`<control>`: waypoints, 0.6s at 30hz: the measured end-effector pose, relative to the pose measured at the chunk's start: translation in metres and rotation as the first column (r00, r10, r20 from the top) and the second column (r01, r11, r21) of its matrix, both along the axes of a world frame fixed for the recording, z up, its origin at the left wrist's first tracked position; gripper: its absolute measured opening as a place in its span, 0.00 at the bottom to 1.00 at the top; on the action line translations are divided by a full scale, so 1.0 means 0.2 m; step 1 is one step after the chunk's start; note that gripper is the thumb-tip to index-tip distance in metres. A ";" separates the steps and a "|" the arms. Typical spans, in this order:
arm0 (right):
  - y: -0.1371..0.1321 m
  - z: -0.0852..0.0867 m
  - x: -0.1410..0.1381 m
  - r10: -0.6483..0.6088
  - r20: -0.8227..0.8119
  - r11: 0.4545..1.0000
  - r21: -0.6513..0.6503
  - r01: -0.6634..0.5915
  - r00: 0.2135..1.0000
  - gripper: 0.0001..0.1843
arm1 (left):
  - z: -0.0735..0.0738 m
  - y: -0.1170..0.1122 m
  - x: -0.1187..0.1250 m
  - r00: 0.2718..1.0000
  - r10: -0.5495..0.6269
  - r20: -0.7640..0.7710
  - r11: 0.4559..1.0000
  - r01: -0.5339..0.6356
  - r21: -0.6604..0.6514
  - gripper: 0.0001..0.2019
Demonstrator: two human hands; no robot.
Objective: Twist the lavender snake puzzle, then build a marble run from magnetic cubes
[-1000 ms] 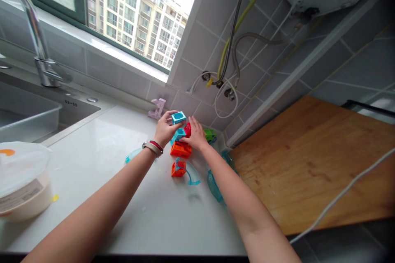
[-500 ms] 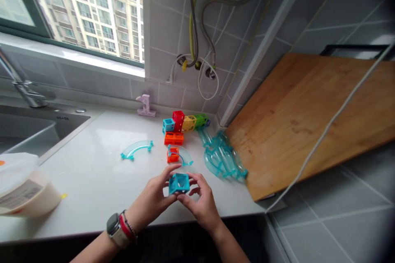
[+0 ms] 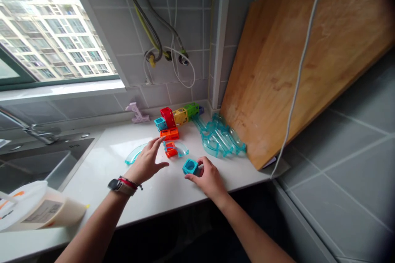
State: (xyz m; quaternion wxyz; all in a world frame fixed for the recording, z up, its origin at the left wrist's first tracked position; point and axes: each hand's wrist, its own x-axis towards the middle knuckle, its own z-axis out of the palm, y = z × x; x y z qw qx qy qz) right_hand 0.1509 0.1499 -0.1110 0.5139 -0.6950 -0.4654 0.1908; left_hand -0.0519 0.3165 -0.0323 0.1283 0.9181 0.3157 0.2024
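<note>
My right hand (image 3: 208, 177) pinches a hollow blue cube (image 3: 190, 167) that rests on the white counter (image 3: 173, 189). My left hand (image 3: 147, 162), with a watch on its wrist, hovers open with fingers spread toward a small orange cube (image 3: 170, 149) with a clear blue curved track (image 3: 182, 148) on it. Behind stands a cluster of joined cubes: orange (image 3: 169, 133), blue (image 3: 160, 123), red (image 3: 167, 116), yellow (image 3: 180, 116) and green (image 3: 192, 109).
A loose curved track piece (image 3: 133, 154) lies left of my left hand. Several clear blue track tubes (image 3: 219, 139) lie by a wooden cutting board (image 3: 286, 61) leaning on the wall. A sink (image 3: 37, 164) with faucet and a lidded tub (image 3: 33, 209) sit at left.
The blue cube, held in both hands near the counter edge, now sits on the counter under my right hand alone. My left hand let go and reached forward toward the small orange cube.
</note>
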 end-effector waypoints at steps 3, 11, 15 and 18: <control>0.00 0.00 0.00 -0.013 0.029 1.000 0.027 0.012 0.999 0.32 | -0.01 0.14 0.09 0.996 -0.052 -0.071 0.998 0.054 0.028 0.40; 0.00 -0.01 0.04 0.050 0.080 0.998 0.025 -0.052 0.996 0.27 | -0.05 0.20 0.13 0.995 -0.056 -0.078 0.990 0.045 -0.132 0.21; 0.08 -0.02 0.04 -0.005 0.163 1.000 0.001 0.004 0.987 0.26 | -0.03 0.12 0.11 0.999 0.046 0.007 0.983 -0.044 -0.176 0.24; 0.17 0.00 0.06 -0.025 0.221 1.000 -0.010 0.028 0.975 0.27 | -0.02 0.08 0.12 0.997 0.077 -0.003 0.991 -0.077 -0.106 0.25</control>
